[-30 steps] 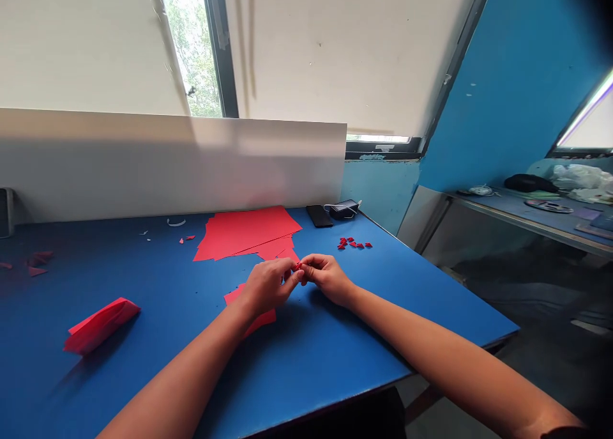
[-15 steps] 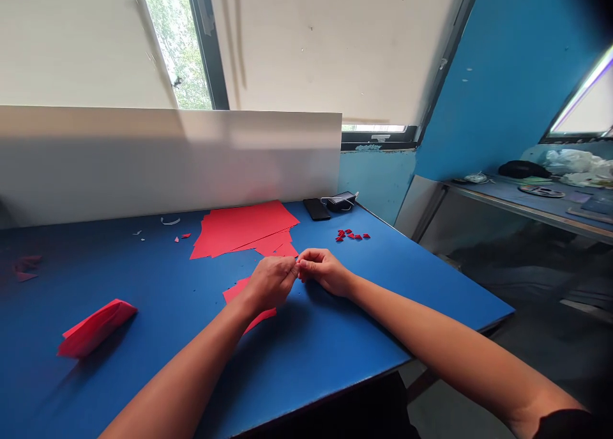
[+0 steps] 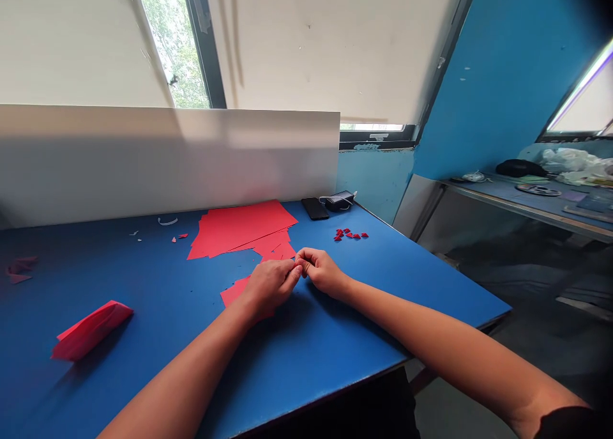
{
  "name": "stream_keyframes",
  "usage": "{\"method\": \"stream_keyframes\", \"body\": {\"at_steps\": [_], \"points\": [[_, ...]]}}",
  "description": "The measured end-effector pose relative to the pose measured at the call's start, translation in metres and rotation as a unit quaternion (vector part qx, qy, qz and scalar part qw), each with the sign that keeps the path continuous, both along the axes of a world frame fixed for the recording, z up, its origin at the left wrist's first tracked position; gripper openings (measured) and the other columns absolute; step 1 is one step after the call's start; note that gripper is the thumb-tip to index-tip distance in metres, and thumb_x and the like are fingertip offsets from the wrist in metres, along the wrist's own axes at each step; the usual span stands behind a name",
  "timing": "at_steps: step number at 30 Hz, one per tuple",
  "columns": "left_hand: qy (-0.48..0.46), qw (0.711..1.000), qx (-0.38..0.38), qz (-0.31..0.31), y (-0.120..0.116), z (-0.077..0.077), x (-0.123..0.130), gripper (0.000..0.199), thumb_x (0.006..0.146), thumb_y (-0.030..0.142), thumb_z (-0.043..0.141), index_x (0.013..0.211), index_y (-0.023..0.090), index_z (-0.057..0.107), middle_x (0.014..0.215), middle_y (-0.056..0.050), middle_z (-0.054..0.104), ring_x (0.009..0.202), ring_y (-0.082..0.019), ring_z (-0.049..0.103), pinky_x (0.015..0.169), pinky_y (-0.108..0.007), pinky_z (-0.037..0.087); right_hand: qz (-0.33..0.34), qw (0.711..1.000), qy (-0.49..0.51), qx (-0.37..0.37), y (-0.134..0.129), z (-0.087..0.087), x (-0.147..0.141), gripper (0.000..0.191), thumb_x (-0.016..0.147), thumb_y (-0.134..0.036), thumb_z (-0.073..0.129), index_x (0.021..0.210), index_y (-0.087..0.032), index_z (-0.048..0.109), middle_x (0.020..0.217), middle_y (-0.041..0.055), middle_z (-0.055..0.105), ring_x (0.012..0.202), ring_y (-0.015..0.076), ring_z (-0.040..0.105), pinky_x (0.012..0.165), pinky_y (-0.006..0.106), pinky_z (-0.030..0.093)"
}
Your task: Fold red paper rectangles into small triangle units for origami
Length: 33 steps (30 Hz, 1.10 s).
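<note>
My left hand (image 3: 272,284) and my right hand (image 3: 322,271) meet above the blue table (image 3: 335,362), fingertips pinched together. Between them is a small piece of red paper (image 3: 297,265), almost wholly covered by the fingers. Beneath my left hand and wrist lies a red paper sheet (image 3: 234,292), partly hidden. Just beyond the hands, a stack of red paper sheets (image 3: 244,227) spreads out, with narrower cut pieces at its near right corner. Several small folded red paper pieces (image 3: 348,234) lie grouped past my right hand.
A folded red paper (image 3: 90,330) stands at the left. Red scraps (image 3: 22,269) lie at the far left, smaller bits (image 3: 182,236) near the stack. A black phone (image 3: 315,209) and a black box with a white cable (image 3: 340,200) sit at the back, by a white board (image 3: 167,164).
My hands stay together at nearly the same spot, with the left fingers and thumb slightly shifted around the small paper. The whole view has moved a little.
</note>
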<state>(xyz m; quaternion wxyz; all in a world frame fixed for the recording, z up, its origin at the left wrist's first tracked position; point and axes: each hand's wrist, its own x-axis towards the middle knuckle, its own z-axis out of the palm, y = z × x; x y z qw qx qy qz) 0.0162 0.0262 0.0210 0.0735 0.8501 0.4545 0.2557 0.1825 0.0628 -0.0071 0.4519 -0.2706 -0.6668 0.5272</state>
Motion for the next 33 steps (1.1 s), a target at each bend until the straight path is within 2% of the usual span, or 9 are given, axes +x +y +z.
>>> {"method": "stream_keyframes", "body": {"at_steps": [6,11,18,22,25,28,33], "points": [[-0.105,0.992,-0.052,-0.041,0.0,0.003,0.003,0.04,0.095,0.029,0.033,0.075,0.017,0.066,0.074,-0.004,0.069,0.064,-0.015,0.059,0.063,-0.025,0.038,0.061,0.997,0.026,-0.048,-0.002,0.006,0.002,0.028,0.083,-0.044,0.063,0.074,-0.017,0.058,0.068,-0.0002,0.056,0.063,0.0133,0.052,0.063,0.028,0.042],[-0.184,0.979,-0.084,-0.035,0.001,0.005,0.006,0.043,0.094,0.03,0.036,0.063,0.016,0.062,0.066,-0.003,0.067,0.06,-0.014,0.056,0.061,-0.024,0.038,0.106,0.989,0.05,-0.095,0.001,0.003,0.004,0.033,0.077,-0.047,0.069,0.083,-0.016,0.06,0.071,0.0011,0.057,0.064,0.0142,0.056,0.064,0.031,0.047],[-0.206,0.974,-0.098,-0.013,0.001,0.0,0.007,0.041,0.093,0.035,0.034,0.068,0.015,0.06,0.065,-0.001,0.062,0.058,-0.013,0.05,0.054,-0.022,0.034,0.073,0.991,0.056,-0.101,0.006,-0.002,0.004,0.031,0.074,-0.045,0.071,0.075,-0.017,0.057,0.071,0.0006,0.058,0.06,0.0125,0.055,0.059,0.028,0.044],[-0.188,0.976,-0.103,0.036,0.001,0.0,0.006,0.039,0.088,0.043,0.043,0.061,0.016,0.05,0.055,0.003,0.045,0.053,-0.011,0.037,0.049,-0.023,0.025,0.046,0.996,0.029,-0.076,0.008,-0.002,0.007,0.026,0.077,-0.039,0.069,0.073,-0.016,0.06,0.061,-0.0023,0.055,0.052,0.0103,0.049,0.053,0.024,0.038],[-0.182,0.975,-0.131,0.0,0.003,0.0,0.003,0.042,0.088,0.047,0.042,0.059,0.016,0.047,0.054,0.003,0.039,0.052,-0.011,0.033,0.05,-0.023,0.024,0.044,0.998,-0.003,-0.053,0.009,-0.001,0.01,0.023,0.078,-0.037,0.069,0.073,-0.015,0.062,0.055,-0.0032,0.054,0.051,0.0104,0.047,0.053,0.024,0.036],[-0.212,0.956,-0.194,-0.065,0.006,-0.001,0.0,0.043,0.087,0.052,0.042,0.062,0.016,0.047,0.056,0.004,0.037,0.053,-0.01,0.031,0.049,-0.022,0.025,0.061,0.997,-0.023,-0.045,0.009,0.001,0.013,0.023,0.078,-0.037,0.068,0.074,-0.015,0.062,0.056,-0.003,0.056,0.051,0.0104,0.047,0.053,0.024,0.035],[-0.269,0.907,-0.313,-0.087,0.005,-0.003,-0.003,0.042,0.082,0.054,0.049,0.063,0.017,0.047,0.052,0.006,0.03,0.049,-0.008,0.023,0.045,-0.022,0.019,0.107,0.992,-0.038,-0.052,0.009,0.004,0.016,0.027,0.079,-0.04,0.066,0.073,-0.015,0.06,0.058,-0.0017,0.058,0.052,0.0108,0.048,0.054,0.024,0.036]]}}
